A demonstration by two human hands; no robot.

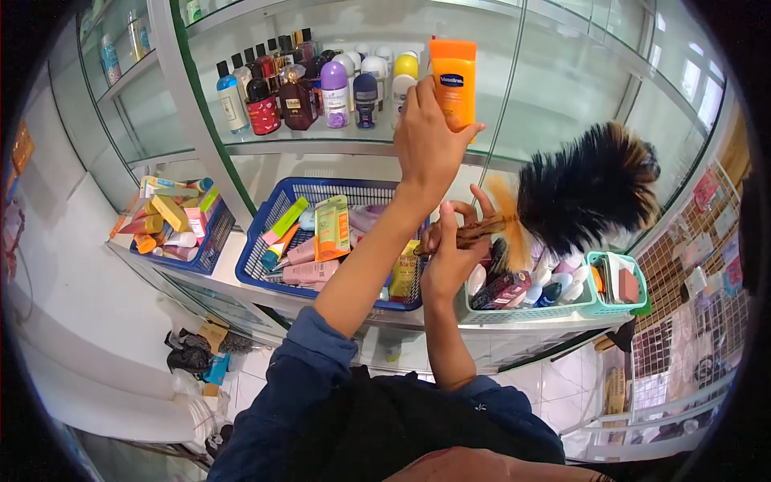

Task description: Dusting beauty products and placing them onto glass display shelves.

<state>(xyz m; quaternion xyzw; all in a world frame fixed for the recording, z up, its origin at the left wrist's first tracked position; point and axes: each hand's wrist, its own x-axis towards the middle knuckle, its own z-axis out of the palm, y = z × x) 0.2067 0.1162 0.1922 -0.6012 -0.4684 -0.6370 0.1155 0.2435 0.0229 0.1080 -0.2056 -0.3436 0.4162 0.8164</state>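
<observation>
My left hand (429, 135) reaches up to the glass shelf and grips an orange Vaseline tube (454, 81), fingers at its left edge and thumb at its lower right. Below and to the right, my right hand (456, 253) holds the brown handle of a feather duster (587, 187), whose dark feathers point right. Left of the tube stand roll-on deodorants, among them a purple-capped one (334, 94) and a dark blue one (366, 101). Farther left are perfume bottles (298, 99) and a blue bottle (232, 99). My left forearm crosses above a blue basket (247, 265) of tubes.
A smaller blue basket (215, 244) of tubes sits at the left. At the right are a pale green basket (512, 314) of bottles and boxes and a small turquoise basket (641, 286). A metal frame post (208, 120) and a glass edge (509, 90) bound the shelf opening.
</observation>
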